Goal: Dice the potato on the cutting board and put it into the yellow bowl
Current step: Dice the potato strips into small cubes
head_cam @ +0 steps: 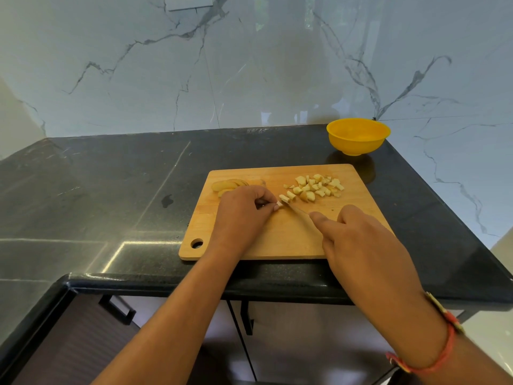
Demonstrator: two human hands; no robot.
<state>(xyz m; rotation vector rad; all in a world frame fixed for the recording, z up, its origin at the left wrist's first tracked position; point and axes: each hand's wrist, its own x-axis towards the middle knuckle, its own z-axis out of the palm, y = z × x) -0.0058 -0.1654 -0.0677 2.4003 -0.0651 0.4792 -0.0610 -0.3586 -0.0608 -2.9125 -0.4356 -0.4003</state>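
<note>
Head view: on the board (277, 240), potato slices (229, 185) lie far left. The left hand (244, 215) pinches a potato strip (278, 203) at the knife (298, 211) tip. Dice (316, 186) are heaped far right. The right hand (358, 240) grips the knife, and the bowl (358, 136) stands beyond the board.

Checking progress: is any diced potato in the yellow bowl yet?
No, the yellow bowl shows only its bare inside; the diced pieces lie on the cutting board.

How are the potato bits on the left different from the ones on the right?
The left slices are big, flat and overlapping; the right dice are small chunks in a loose heap. The slices sit beside the left hand; the dice lie nearer the yellow bowl. Both are pale potato on the cutting board.
</note>
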